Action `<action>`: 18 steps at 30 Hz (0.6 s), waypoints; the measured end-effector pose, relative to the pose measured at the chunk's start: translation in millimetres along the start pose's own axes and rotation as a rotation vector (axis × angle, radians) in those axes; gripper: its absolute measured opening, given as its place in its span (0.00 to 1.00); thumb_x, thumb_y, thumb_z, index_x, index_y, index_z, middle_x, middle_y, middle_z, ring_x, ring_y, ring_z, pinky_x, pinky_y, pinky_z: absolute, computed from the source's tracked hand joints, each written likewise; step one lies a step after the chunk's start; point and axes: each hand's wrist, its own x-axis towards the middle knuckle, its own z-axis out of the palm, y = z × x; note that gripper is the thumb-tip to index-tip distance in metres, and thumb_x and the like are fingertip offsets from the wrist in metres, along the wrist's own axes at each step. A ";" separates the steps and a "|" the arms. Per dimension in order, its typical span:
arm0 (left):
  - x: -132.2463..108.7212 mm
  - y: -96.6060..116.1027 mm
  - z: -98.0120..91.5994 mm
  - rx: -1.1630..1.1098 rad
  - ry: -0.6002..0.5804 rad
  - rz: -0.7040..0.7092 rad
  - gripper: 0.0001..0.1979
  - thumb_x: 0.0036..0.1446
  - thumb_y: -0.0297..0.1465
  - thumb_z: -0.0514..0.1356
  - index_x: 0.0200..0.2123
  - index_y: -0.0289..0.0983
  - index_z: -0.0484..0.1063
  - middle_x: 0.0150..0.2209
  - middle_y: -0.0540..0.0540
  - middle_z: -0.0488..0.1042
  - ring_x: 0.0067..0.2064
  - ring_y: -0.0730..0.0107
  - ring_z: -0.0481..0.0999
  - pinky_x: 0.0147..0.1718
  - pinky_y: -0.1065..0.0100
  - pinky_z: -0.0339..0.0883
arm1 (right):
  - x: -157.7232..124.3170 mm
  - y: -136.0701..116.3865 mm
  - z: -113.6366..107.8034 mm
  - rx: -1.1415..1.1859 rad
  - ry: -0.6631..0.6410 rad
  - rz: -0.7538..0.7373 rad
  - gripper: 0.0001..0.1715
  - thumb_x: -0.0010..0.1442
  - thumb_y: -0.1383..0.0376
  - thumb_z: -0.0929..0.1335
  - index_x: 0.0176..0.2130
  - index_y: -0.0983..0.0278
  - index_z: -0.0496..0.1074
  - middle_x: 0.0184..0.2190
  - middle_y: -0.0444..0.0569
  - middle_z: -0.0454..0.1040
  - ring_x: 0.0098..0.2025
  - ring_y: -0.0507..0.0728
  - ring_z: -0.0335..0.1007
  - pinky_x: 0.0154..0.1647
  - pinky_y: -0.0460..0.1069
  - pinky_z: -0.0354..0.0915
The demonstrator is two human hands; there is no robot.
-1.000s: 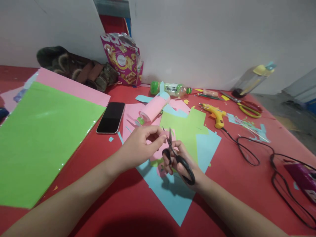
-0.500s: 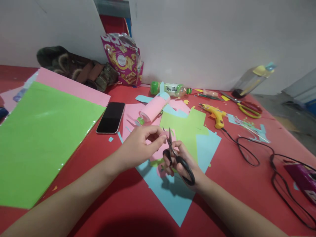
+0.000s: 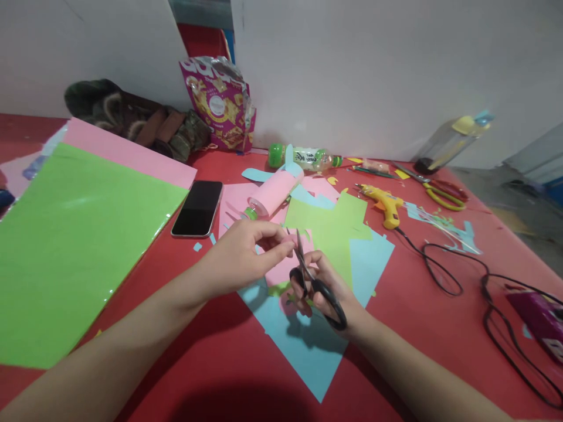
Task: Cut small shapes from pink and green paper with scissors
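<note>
The left hand (image 3: 241, 256) pinches a small pink paper piece (image 3: 289, 238) between thumb and forefinger, apparently to keep it steady with its edge offered to the blades. The right hand (image 3: 329, 287) has its fingers curled through the loops of the black-handled scissors (image 3: 331, 303), blades parted and pointing away from the wrist; whether paper lies between them is too small to tell. Held in the air, the piece likely leaves the blades room to work above the worktop (image 3: 211, 363). Beneath the fingers lie a blue sheet (image 3: 308, 363) and a green sheet (image 3: 323, 220), overlapping and probably kept there for easy reach. Just beyond the left fingertips rests a pink-wrapped bottle (image 3: 275, 193), while the yellow glue gun (image 3: 382, 205) lies farther off, beyond and to the right of the right fingers, seemingly parked out of their way.
</note>
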 end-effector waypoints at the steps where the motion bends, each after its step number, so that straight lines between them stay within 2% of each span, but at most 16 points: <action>1: 0.0 -0.1 -0.6 0.004 0.000 -0.003 0.11 0.51 0.32 0.53 0.20 0.33 0.65 0.21 0.52 0.67 0.24 0.78 0.65 0.24 0.77 0.59 | 0.2 0.1 0.0 -0.001 0.001 0.001 0.26 0.46 0.50 0.68 0.35 0.59 0.50 0.23 0.37 0.54 0.18 0.45 0.50 0.19 0.44 0.48; 18: -0.9 -1.4 -4.9 0.066 -0.011 -0.006 0.12 0.50 0.33 0.53 0.20 0.34 0.67 0.19 0.52 0.68 0.23 0.78 0.66 0.23 0.76 0.58 | 2.0 3.3 -1.8 0.030 -0.008 -0.023 0.24 0.46 0.54 0.69 0.34 0.60 0.52 0.20 0.36 0.55 0.18 0.45 0.53 0.15 0.41 0.50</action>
